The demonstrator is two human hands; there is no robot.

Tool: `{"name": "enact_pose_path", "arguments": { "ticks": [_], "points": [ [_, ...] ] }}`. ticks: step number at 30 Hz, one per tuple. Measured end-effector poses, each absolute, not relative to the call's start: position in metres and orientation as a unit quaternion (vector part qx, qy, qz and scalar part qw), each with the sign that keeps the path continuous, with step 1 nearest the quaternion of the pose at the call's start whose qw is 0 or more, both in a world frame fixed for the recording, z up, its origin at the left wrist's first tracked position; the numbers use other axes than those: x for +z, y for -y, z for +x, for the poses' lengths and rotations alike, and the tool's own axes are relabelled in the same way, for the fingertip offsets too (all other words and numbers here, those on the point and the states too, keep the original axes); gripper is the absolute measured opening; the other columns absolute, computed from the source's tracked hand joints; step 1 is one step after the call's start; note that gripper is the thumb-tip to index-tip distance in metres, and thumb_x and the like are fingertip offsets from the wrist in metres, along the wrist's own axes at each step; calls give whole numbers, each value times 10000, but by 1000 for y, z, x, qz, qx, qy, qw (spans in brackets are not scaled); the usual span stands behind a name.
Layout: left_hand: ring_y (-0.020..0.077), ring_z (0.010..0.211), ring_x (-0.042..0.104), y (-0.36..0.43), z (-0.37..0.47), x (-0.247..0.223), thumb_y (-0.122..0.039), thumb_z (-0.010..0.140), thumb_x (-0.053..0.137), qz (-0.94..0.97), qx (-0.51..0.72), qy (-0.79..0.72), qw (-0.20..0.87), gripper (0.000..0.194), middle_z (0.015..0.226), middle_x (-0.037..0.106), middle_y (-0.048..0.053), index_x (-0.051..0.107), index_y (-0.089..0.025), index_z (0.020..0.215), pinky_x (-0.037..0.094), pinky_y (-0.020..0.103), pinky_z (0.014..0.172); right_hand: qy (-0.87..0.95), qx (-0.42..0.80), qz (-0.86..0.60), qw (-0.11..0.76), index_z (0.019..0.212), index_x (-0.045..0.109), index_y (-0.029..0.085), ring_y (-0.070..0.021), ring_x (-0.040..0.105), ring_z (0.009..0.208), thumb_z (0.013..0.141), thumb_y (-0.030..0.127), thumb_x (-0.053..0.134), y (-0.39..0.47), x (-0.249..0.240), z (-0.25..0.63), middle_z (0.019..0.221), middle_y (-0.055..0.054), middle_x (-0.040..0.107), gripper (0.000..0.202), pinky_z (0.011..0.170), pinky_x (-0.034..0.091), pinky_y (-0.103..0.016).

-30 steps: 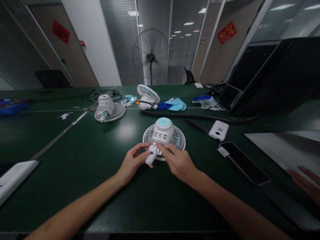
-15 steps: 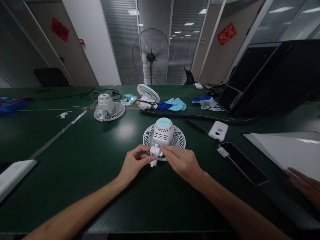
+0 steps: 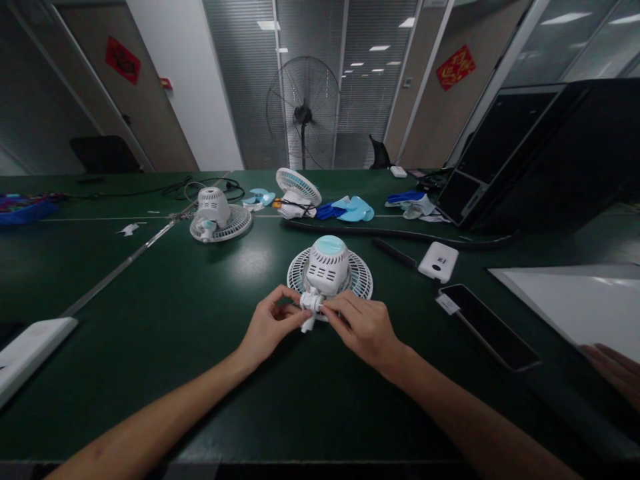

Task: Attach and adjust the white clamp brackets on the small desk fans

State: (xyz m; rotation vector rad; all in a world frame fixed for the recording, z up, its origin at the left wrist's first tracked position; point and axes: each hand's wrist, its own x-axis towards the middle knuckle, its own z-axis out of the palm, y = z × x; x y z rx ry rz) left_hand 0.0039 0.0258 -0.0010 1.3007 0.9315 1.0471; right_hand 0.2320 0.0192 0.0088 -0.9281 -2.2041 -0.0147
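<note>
A small white fan (image 3: 327, 270) with a pale blue cap rests on its round grille on the green table, motor housing up. At its near side sticks out a white plastic pivot joint (image 3: 311, 301) with a short stem pointing down. My left hand (image 3: 267, 327) pinches this joint from the left between thumb and fingers. From the right, my right hand (image 3: 365, 327) has thumb and forefinger closed at the joint's right end. What lies between those right fingertips is too small and covered to make out.
Behind stand a second fan (image 3: 213, 210) and a tilted fan (image 3: 297, 193), near blue fan blades (image 3: 357, 209). To the right lie a white power bank (image 3: 438, 261), a phone (image 3: 493, 327) and white sheets (image 3: 575, 293). Another person's hand (image 3: 615, 370) shows at the right edge.
My right fingers have drawn from lying along the joint into a pinch at its right end. My left hand keeps its hold. The view has shifted slightly.
</note>
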Motion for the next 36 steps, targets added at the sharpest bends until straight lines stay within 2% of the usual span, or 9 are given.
{"name": "enact_pose_path", "arguments": {
  "ticks": [7, 12, 18, 22, 24, 27, 30, 32, 36],
  "points": [
    [157, 729, 678, -29, 4, -5, -291, 813, 850, 550, 426, -386, 605, 371, 818, 722, 11, 554, -185, 1010, 502, 265, 683, 810, 117, -380, 431, 941, 680, 184, -136, 634, 711, 1030, 301, 609, -25, 1, 230, 860, -22, 698, 163, 615, 471, -264],
    [146, 730, 649, -30, 4, -7, -272, 802, 859, 549, 428, -378, 610, 372, 825, 683, -3, 556, -184, 998, 472, 248, 664, 836, 86, -351, 413, 967, 686, 184, -147, 660, 783, 1031, 302, 613, -26, 0, 230, 898, -29, 712, 153, 674, 486, -269],
    [144, 736, 643, -32, 5, -5, -275, 818, 846, 556, 431, -366, 609, 347, 865, 671, 1, 558, -187, 991, 478, 250, 660, 815, 139, -380, 414, 887, 674, 191, -138, 628, 717, 1036, 331, 601, -26, 1, 227, 819, -8, 680, 218, 648, 480, -273],
    [127, 708, 626, -33, 5, -5, -290, 819, 846, 554, 431, -366, 611, 357, 838, 648, -17, 547, -191, 987, 478, 242, 656, 824, 109, -373, 413, 1099, 678, 193, -108, 605, 623, 1000, 354, 652, -27, 6, 236, 933, -28, 711, 191, 560, 487, -247],
    [128, 704, 621, -33, 5, -6, -298, 819, 844, 555, 429, -367, 611, 359, 826, 640, -20, 545, -191, 985, 475, 243, 656, 861, 64, -326, 385, 1185, 672, 209, -121, 658, 706, 1005, 299, 634, -29, 9, 243, 1044, -46, 729, 205, 607, 530, -253],
    [131, 718, 619, -33, 5, -6, -300, 824, 838, 558, 429, -365, 609, 351, 869, 647, -7, 549, -189, 988, 472, 247, 654, 889, 1, -285, 358, 1199, 689, 219, -159, 710, 876, 1020, 260, 601, -34, 11, 251, 1100, -53, 738, 203, 708, 575, -285],
    [138, 743, 626, -33, 4, -5, -294, 823, 838, 557, 436, -360, 608, 347, 917, 656, 8, 552, -190, 990, 477, 253, 662, 880, 3, -298, 370, 1212, 689, 214, -154, 713, 865, 1024, 286, 613, -36, 8, 251, 1095, -53, 742, 215, 697, 576, -278],
    [137, 740, 627, -33, 5, -4, -293, 825, 838, 556, 435, -360, 610, 346, 908, 656, 8, 550, -190, 988, 475, 250, 658, 865, 28, -316, 389, 1172, 701, 208, -148, 706, 846, 1017, 317, 633, -36, 6, 248, 1071, -53, 740, 201, 664, 562, -264],
    [136, 713, 626, -31, 6, -3, -296, 821, 841, 556, 430, -363, 611, 357, 850, 652, -5, 538, -189, 976, 467, 244, 642, 838, 49, -348, 417, 960, 722, 192, -147, 681, 789, 1028, 317, 607, -33, 4, 238, 939, -43, 724, 182, 647, 539, -266]
  ]
}}
